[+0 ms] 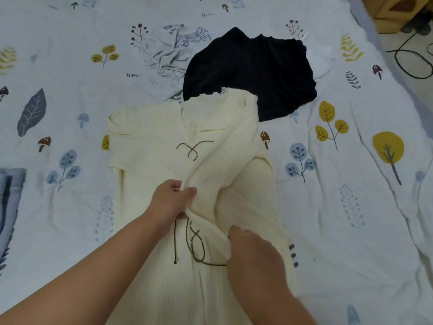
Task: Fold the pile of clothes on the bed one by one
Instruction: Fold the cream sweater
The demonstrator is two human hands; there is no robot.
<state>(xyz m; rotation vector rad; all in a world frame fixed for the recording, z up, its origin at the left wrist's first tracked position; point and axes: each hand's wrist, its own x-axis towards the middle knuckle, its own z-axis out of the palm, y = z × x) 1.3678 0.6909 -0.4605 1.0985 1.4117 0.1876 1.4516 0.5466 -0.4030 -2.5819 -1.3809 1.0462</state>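
A cream ribbed knit garment (150, 137) with brown lacing lies spread on the bed in front of me. Its right sleeve (225, 148) is drawn diagonally across the chest toward the middle. My left hand (171, 202) grips the end of that sleeve, fingers curled round the fabric. My right hand (253, 249) pinches the lower edge of the same folded fabric near the waist. Beyond the collar lies a black garment (250, 73), with a crumpled grey printed shirt (168, 57) to its left.
The bed sheet (351, 207) is white with leaf, tree and mushroom prints. A blue folded cloth (9, 195) lies at the left edge. At top right the floor shows a black cable (407, 55) and a wooden piece of furniture (398, 12).
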